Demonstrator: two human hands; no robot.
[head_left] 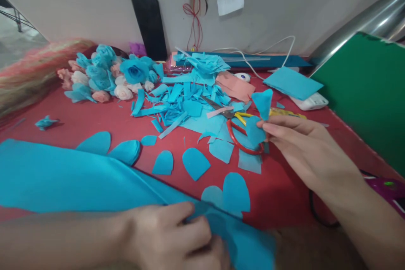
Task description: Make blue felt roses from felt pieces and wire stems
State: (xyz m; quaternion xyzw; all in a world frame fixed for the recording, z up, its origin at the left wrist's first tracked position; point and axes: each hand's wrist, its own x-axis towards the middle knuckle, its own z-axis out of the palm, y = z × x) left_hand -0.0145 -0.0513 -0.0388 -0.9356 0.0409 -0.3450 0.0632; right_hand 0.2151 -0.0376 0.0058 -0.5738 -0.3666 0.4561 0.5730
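My right hand [303,147] is raised over the right of the table, thumb and fingers pinched on a small blue paper piece [262,105], flared at the top and rounded below. Behind it lie scissors [232,133] with red and yellow handles. My left hand [177,236], slightly blurred, has its fingers curled on a large blue paper sheet [79,177] that stretches across the front of the table. Rounded blue paper petals [196,163] are spread beyond the sheet, and another petal [236,192] lies near its edge.
A heap of blue paper scraps [177,101] covers the middle of the red table [120,124]. Blue, pink and white paper flowers [107,74] sit at the back left. A green board [363,93] stands on the right, near stacked blue paper [294,83] and a white cable [247,59].
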